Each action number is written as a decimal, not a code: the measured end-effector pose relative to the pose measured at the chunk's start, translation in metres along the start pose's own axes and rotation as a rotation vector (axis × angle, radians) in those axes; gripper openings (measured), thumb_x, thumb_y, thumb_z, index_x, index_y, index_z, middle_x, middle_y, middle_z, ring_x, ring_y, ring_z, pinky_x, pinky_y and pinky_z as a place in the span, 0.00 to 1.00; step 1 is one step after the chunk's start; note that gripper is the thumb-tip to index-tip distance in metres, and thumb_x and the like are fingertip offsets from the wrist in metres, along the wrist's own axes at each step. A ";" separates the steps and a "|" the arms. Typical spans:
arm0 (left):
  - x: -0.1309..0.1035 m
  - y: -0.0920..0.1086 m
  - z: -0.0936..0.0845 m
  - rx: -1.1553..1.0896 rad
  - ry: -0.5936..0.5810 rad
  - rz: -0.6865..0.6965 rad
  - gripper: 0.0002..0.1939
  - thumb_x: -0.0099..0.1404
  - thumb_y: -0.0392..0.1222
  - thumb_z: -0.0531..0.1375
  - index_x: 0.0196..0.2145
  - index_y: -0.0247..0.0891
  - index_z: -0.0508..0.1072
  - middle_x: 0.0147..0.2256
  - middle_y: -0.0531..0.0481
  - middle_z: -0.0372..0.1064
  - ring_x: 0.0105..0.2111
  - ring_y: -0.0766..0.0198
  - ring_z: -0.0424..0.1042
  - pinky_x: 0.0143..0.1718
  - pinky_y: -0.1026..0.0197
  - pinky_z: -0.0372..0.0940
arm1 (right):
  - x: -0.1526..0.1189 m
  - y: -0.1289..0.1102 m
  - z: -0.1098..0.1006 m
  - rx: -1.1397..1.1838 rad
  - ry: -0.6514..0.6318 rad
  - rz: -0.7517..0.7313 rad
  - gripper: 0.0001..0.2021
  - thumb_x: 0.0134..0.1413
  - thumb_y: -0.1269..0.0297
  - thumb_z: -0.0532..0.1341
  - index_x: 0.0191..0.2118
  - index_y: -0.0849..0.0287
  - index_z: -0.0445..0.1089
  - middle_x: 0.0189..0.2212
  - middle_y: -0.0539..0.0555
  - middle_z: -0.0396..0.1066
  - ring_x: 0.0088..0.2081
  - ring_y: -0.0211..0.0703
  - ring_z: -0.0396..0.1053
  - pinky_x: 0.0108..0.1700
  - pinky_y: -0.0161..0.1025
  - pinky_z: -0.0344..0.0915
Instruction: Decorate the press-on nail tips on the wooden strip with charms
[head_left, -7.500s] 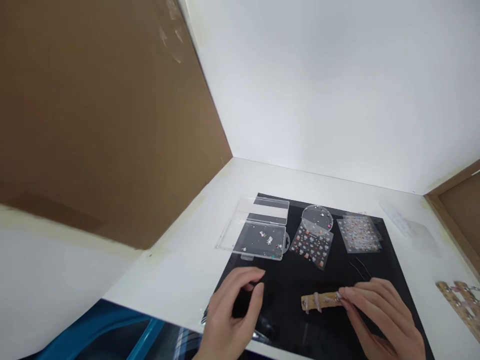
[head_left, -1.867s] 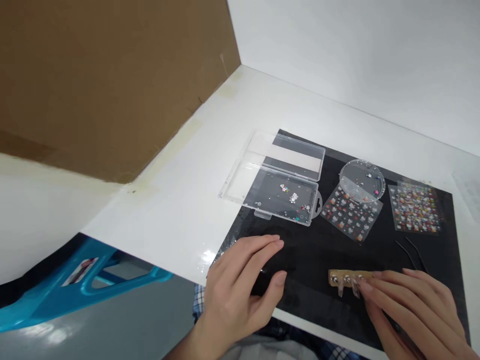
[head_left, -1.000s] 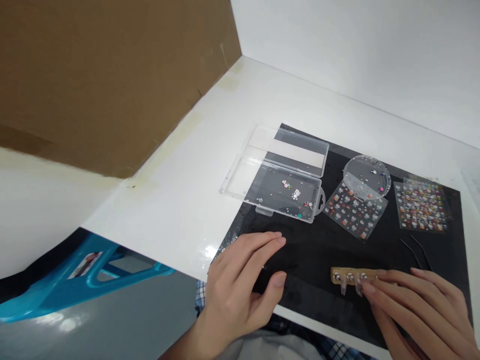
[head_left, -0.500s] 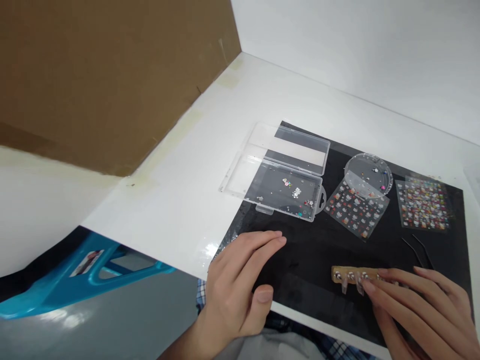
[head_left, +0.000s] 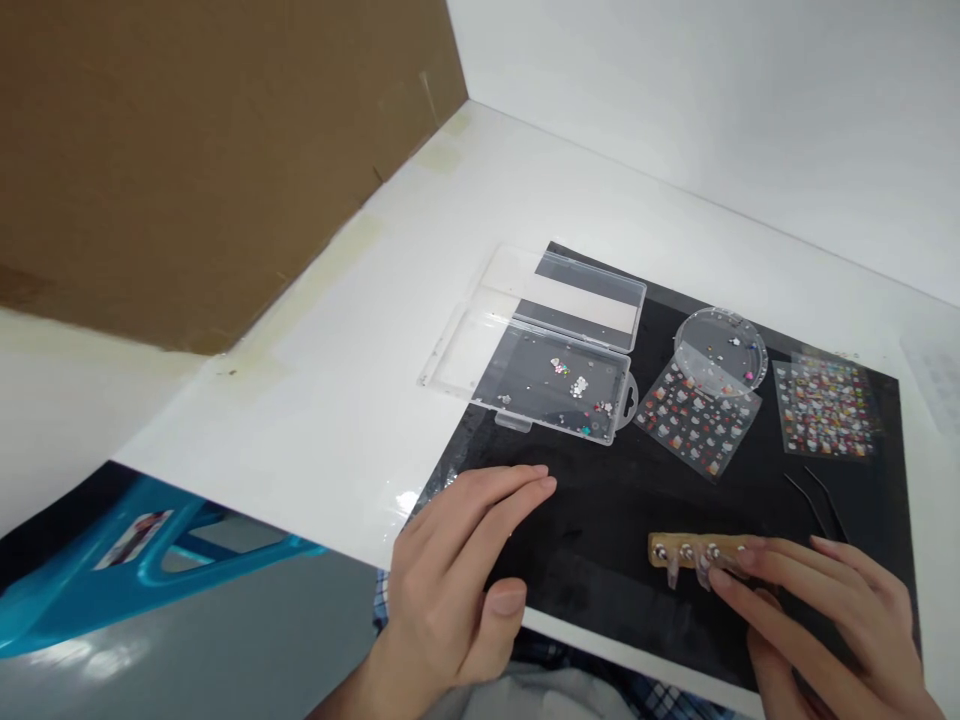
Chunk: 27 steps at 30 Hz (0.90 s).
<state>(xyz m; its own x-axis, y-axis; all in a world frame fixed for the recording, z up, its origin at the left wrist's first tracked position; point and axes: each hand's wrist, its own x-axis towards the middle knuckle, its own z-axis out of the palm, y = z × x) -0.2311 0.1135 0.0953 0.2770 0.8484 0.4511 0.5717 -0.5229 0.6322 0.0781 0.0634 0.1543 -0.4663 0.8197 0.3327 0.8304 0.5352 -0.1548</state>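
Wooden strip (head_left: 699,543) lies apart from the open case (head_left: 540,400) of charms (head_left: 579,387).

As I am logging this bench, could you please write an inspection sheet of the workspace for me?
Surface: black mat on white table.
Things in hand: strip with studs and clear tips.
Clutter: open box holding charms; round case, overlapping a sticker sheet; more sheets; tweezers.
Left hand: open, nothing seen held.
Right hand: fingers on strip.
Cables: nothing seen.
Surroundings: brown panel at left, white wall behind, blue plastic object below.
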 end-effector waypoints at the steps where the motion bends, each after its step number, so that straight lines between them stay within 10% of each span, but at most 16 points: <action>1: 0.000 0.000 0.000 0.001 0.000 0.000 0.28 0.88 0.54 0.40 0.61 0.37 0.73 0.55 0.40 0.77 0.55 0.57 0.78 0.54 0.56 0.75 | 0.002 0.000 -0.001 0.000 -0.003 -0.020 0.17 0.65 0.78 0.63 0.54 0.51 0.79 0.53 0.53 0.77 0.54 0.38 0.75 0.68 0.43 0.63; 27: -0.001 0.000 0.000 0.012 -0.019 -0.003 0.27 0.87 0.53 0.40 0.61 0.37 0.72 0.56 0.40 0.76 0.55 0.57 0.78 0.55 0.56 0.75 | -0.004 0.000 0.005 -0.031 -0.027 -0.029 0.17 0.67 0.74 0.64 0.55 0.49 0.80 0.50 0.50 0.81 0.53 0.38 0.77 0.70 0.43 0.60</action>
<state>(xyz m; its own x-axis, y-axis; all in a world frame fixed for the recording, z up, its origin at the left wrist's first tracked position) -0.2315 0.1123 0.0948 0.2899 0.8515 0.4370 0.5816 -0.5194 0.6261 0.0785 0.0617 0.1484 -0.4980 0.8095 0.3110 0.8253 0.5526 -0.1167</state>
